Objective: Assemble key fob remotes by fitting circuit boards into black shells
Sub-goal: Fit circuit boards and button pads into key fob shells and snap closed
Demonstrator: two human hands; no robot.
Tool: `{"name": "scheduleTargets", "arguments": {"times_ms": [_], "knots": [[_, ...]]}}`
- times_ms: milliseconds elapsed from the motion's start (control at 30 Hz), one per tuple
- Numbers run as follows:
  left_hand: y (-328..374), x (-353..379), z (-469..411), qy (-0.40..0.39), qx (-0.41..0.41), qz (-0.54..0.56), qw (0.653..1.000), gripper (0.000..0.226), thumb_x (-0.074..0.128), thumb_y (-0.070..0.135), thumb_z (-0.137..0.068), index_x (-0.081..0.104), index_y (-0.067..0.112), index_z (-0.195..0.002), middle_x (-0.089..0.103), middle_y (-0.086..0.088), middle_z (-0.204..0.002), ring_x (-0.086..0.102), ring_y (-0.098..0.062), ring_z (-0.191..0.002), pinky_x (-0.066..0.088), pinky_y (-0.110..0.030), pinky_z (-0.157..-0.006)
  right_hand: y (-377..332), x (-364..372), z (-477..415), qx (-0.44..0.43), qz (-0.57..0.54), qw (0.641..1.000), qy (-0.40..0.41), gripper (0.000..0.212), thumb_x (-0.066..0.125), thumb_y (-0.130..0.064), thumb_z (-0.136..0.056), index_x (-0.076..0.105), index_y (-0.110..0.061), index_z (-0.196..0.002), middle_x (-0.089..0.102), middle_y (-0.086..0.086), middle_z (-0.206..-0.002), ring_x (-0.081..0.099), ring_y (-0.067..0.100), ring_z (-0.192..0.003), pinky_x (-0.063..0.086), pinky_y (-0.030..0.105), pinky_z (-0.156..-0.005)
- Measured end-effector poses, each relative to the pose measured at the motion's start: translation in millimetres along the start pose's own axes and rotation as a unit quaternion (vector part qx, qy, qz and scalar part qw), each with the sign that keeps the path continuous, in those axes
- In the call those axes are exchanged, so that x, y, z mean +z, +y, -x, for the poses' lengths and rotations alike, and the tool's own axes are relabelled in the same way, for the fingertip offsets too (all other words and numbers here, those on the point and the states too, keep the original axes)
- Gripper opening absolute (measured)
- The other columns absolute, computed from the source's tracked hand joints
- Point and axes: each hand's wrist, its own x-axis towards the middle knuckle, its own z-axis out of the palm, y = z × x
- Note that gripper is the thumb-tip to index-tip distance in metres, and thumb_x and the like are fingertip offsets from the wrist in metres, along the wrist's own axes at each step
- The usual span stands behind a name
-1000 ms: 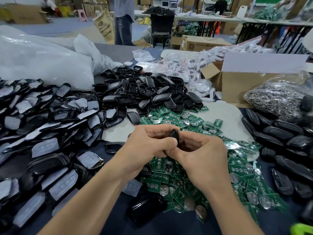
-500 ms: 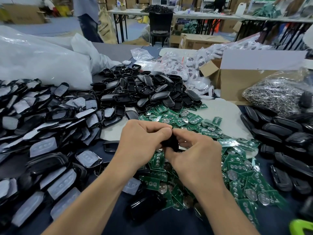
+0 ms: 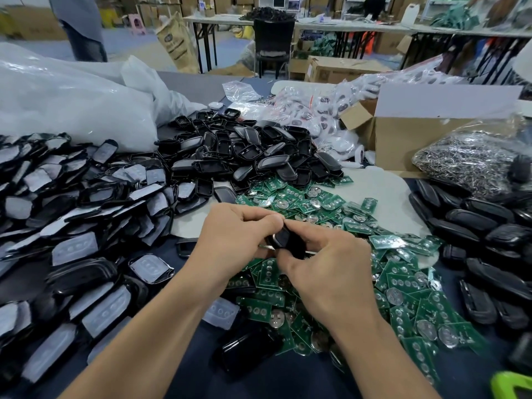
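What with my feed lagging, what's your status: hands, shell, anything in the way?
Grip: left hand and right hand both pinch one black shell, over the green boards. Board inside: cannot tell. Nothing in the way.

**Inspector:** The premises are a small-parts assembly workshop on a warehouse-type floor.

**Clerk:** On what grounds?

**Inspector:** The counter carries loose heaps of black shells and green circuit boards. It also holds a bag of metal rings and an open cardboard box. Behind it stand long folding tables, cartons and a paper sack.
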Motion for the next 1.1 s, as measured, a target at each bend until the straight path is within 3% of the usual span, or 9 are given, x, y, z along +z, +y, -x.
{"name": "scheduleTargets", "arguments": {"times_ms": [67, 233, 333, 433, 533, 633, 767, 933, 1100], "knots": [[-1, 2, 1, -0.002, 0.005, -0.032, 0.999, 0.015, 0.078, 0.021, -0.092, 0.085, 0.023, -0.078, 0.078, -0.003, -0.073, 0.07, -0.006, -0.06, 0.062, -0.027, -0.059, 1, 0, -1, 0.003, 0.006, 1.0, 0.002, 0.056, 0.086, -0.015, -0.073, 0.073, -0.046, -0.118, 0.061, -0.046, -0.076, 0.066, -0.017, -0.087, 0.048, 0.001, -0.074], [-1, 1, 1, -0.014, -0.004, 0.008, 1.0, 0.023, 0.075, 0.01, -0.094, 0.085, 0.02, -0.076, 0.079, -0.006, -0.075, 0.076, -0.014, -0.067, 0.06, -0.022, -0.06, -2, -1, -3, -0.007, 0.005, 1.0, 0.012, 0.062, 0.083, -0.013, -0.074, 0.067, -0.057, -0.115, 0.062, -0.05, -0.079, 0.065, -0.018, -0.087, 0.047, 0.001, -0.074], [0, -1, -1, -0.005, 0.004, 0.017, 1.0, 0.021, 0.074, 0.008, -0.093, 0.084, 0.019, -0.079, 0.08, -0.009, -0.08, 0.079, -0.022, -0.073, 0.062, -0.025, -0.062, 5, -2, -9, 0.059, -0.072, 0.996, 0.009, 0.041, 0.084, -0.016, -0.08, 0.077, -0.055, -0.089, 0.072, -0.037, -0.083, 0.072, -0.008, -0.08, 0.056, 0.01, -0.072], [2, -4, -2, -0.016, 0.035, 0.021, 0.999, 0.021, 0.074, 0.007, -0.094, 0.085, 0.019, -0.08, 0.08, -0.009, -0.081, 0.079, -0.025, -0.076, 0.063, -0.027, -0.064, 10, -8, -14, 0.13, -0.175, 0.976, -0.017, 0.025, 0.08, -0.015, -0.088, 0.083, -0.04, -0.087, 0.08, -0.015, -0.084, 0.077, 0.008, -0.078, 0.063, 0.028, -0.073], [1, -5, -1, -0.03, 0.081, 0.009, 0.996, 0.022, 0.071, 0.005, -0.095, 0.085, 0.018, -0.084, 0.081, -0.008, -0.081, 0.079, -0.022, -0.077, 0.062, -0.025, -0.063, 7, -11, -16, 0.145, -0.223, 0.964, -0.018, 0.03, 0.081, -0.008, -0.086, 0.084, -0.037, -0.086, 0.081, -0.006, -0.081, 0.077, 0.012, -0.073, 0.059, 0.02, -0.067], [0, -5, -1, -0.034, 0.113, -0.038, 0.992, 0.018, 0.073, 0.009, -0.095, 0.086, 0.02, -0.09, 0.081, -0.003, -0.082, 0.078, -0.02, -0.078, 0.064, -0.029, -0.067, 6, -12, -16, 0.146, -0.224, 0.964, 0.005, 0.039, 0.084, -0.005, -0.083, 0.083, -0.045, -0.08, 0.08, -0.009, -0.08, 0.077, 0.01, -0.076, 0.06, 0.02, -0.07], [-1, -6, 0, -0.054, 0.117, -0.07, 0.989, 0.011, 0.079, 0.016, -0.091, 0.085, 0.025, -0.089, 0.079, -0.011, -0.081, 0.074, -0.039, -0.085, 0.063, -0.052, -0.081, 2, -13, -12, 0.128, -0.186, 0.974, 0.018, 0.045, 0.086, -0.007, -0.081, 0.08, -0.052, -0.084, 0.079, -0.016, -0.079, 0.078, 0.007, -0.078, 0.063, 0.028, -0.076], [-2, -4, -1, -0.036, 0.125, -0.072, 0.989, 0.025, 0.079, 0.008, -0.089, 0.084, 0.032, -0.083, 0.08, 0.001, -0.076, 0.078, -0.018, -0.075, 0.064, -0.029, -0.069, -3, -10, -11, 0.127, -0.17, 0.977, 0.027, 0.047, 0.086, -0.01, -0.082, 0.079, -0.055, -0.083, 0.078, -0.02, -0.079, 0.077, 0.003, -0.078, 0.063, 0.025, -0.075], [-2, -5, -1, -0.028, 0.163, -0.111, 0.98, 0.029, 0.08, 0.009, -0.089, 0.083, 0.037, -0.082, 0.079, 0.006, -0.074, 0.076, -0.017, -0.074, 0.064, -0.03, -0.07, -1, -10, -12, 0.142, -0.151, 0.978, 0.009, 0.026, 0.087, -0.013, -0.081, 0.083, -0.039, -0.084, 0.079, -0.018, -0.079, 0.077, 0.003, -0.078, 0.063, 0.031, -0.076]]}}
